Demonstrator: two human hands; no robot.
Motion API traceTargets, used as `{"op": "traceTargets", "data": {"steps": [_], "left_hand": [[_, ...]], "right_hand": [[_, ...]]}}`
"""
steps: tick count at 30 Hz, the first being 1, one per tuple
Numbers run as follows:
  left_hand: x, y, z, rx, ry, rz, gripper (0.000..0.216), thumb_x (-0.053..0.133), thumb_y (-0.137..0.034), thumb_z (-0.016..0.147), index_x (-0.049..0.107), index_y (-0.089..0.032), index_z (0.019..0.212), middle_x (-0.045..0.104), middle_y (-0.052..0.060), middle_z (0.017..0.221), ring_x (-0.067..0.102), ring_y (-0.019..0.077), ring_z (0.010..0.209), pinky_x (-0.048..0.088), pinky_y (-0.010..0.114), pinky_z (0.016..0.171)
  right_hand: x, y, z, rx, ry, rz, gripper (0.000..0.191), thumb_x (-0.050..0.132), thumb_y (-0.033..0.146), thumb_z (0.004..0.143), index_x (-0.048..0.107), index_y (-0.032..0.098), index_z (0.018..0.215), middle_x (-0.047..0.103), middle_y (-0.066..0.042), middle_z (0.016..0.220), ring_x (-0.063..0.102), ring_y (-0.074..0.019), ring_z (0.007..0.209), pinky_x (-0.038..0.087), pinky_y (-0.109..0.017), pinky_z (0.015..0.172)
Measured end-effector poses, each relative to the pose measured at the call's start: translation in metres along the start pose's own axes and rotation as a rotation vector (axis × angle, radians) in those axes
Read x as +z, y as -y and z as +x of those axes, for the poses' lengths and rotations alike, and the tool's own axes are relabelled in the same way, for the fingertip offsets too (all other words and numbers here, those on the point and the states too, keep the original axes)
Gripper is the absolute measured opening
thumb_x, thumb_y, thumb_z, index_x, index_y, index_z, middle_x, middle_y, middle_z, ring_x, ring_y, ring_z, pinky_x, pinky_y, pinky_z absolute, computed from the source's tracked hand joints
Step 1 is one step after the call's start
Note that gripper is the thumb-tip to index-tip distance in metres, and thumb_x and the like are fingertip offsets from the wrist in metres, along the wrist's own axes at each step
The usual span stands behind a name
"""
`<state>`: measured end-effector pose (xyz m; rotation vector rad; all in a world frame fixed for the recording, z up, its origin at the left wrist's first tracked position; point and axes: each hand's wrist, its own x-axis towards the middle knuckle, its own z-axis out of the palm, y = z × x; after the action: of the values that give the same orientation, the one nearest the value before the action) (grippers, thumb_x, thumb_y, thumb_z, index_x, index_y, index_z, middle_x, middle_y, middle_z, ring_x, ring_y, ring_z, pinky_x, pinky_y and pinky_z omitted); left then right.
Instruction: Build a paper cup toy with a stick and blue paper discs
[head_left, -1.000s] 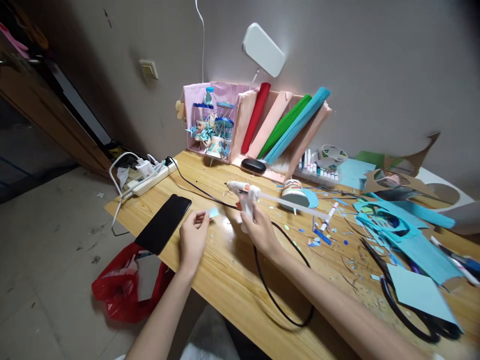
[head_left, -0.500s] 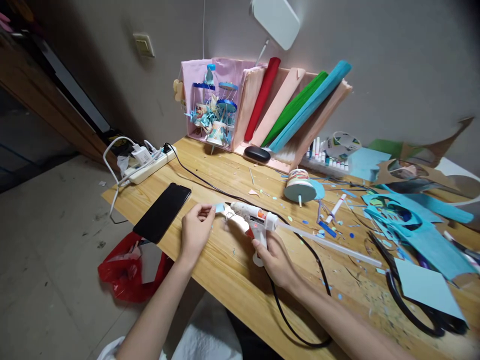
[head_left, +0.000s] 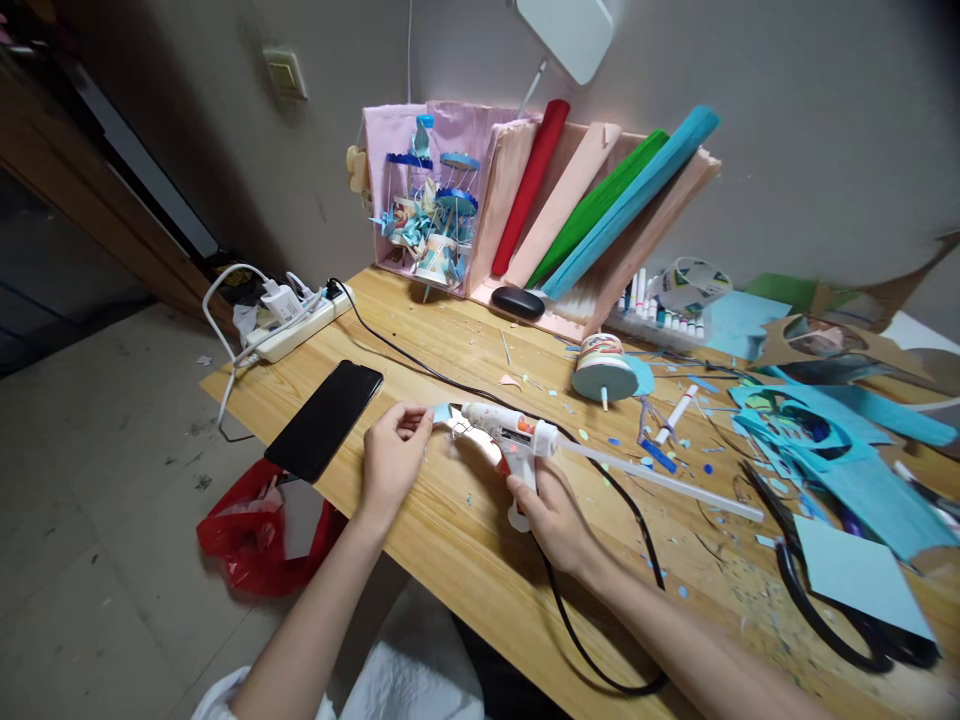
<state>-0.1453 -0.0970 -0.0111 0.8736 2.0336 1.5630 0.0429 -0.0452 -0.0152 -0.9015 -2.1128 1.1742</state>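
My right hand [head_left: 551, 510] is wrapped around the handle of a white hot glue gun [head_left: 499, 425], a long clear glue stick [head_left: 660, 477] jutting from its back end. Between the fingertips of my left hand [head_left: 394, 455] is pinched a small light-blue piece of paper [head_left: 442, 412]. The gun's nozzle is at the right side of that paper; whether they touch I cannot tell. Light glows on the tabletop beneath the nozzle. A black phone [head_left: 326, 420] lies left of my left hand.
A power strip [head_left: 300, 325] sits at the table's left edge, and a black cord loops around my right hand. Rightward are scissors [head_left: 810, 590], a paper-cup piece [head_left: 602, 368], blue paper scraps [head_left: 825, 440] and markers [head_left: 677, 413]. Behind stands a pink box [head_left: 480, 210] with crepe rolls.
The view has shifted slightly. Both hands hold nearly the same pose, with the glue gun's nozzle still beside the blue paper.
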Motion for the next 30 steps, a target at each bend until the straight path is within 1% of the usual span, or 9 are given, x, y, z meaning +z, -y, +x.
{"op": "traceTargets", "data": {"steps": [6, 12, 20, 25, 30], "left_hand": [[-0.0001, 0.0009, 0.0004, -0.002, 0.001, -0.006, 0.024, 0.064, -0.037, 0.072, 0.067, -0.014, 0.079, 0.069, 0.006, 0.078, 0.063, 0.0153, 0.067, 0.049, 0.024, 0.063], [-0.0006, 0.0013, 0.0012, -0.005, 0.0, 0.001, 0.025, 0.064, -0.038, 0.072, 0.066, -0.014, 0.08, 0.069, 0.007, 0.078, 0.063, 0.0155, 0.068, 0.049, 0.024, 0.063], [-0.0008, 0.0014, 0.0006, 0.003, -0.03, -0.02, 0.026, 0.065, -0.039, 0.071, 0.066, -0.015, 0.08, 0.069, 0.007, 0.079, 0.063, 0.0157, 0.068, 0.049, 0.025, 0.064], [-0.0014, 0.0009, 0.0014, 0.005, -0.039, -0.02, 0.026, 0.064, -0.039, 0.072, 0.066, -0.014, 0.08, 0.068, 0.007, 0.079, 0.063, 0.0157, 0.069, 0.049, 0.025, 0.065], [-0.0023, 0.0008, 0.0016, 0.016, -0.045, -0.011, 0.025, 0.063, -0.038, 0.073, 0.065, -0.014, 0.081, 0.068, 0.007, 0.08, 0.063, 0.0156, 0.07, 0.049, 0.025, 0.066]], "right_hand": [[0.0012, -0.0032, -0.0017, 0.029, 0.026, 0.007, 0.025, 0.039, 0.033, 0.086, 0.059, 0.019, 0.085, 0.062, -0.005, 0.084, 0.057, -0.0214, 0.085, 0.046, -0.032, 0.076], [0.0012, -0.0033, -0.0007, 0.011, 0.036, -0.01, 0.024, 0.039, 0.032, 0.086, 0.058, 0.018, 0.083, 0.062, -0.005, 0.084, 0.056, -0.0208, 0.084, 0.045, -0.031, 0.076], [0.0001, 0.0015, 0.0001, 0.0, 0.036, -0.009, 0.022, 0.04, 0.031, 0.084, 0.057, 0.017, 0.081, 0.06, -0.005, 0.08, 0.054, -0.019, 0.076, 0.045, -0.031, 0.073], [0.0, 0.0003, -0.0006, 0.014, 0.052, -0.001, 0.023, 0.04, 0.032, 0.084, 0.057, 0.017, 0.081, 0.06, -0.004, 0.081, 0.054, -0.0187, 0.076, 0.045, -0.03, 0.072], [0.0, -0.0001, -0.0013, 0.021, 0.069, -0.013, 0.022, 0.041, 0.031, 0.084, 0.057, 0.016, 0.082, 0.058, -0.003, 0.078, 0.053, -0.0175, 0.071, 0.044, -0.029, 0.068]]}}
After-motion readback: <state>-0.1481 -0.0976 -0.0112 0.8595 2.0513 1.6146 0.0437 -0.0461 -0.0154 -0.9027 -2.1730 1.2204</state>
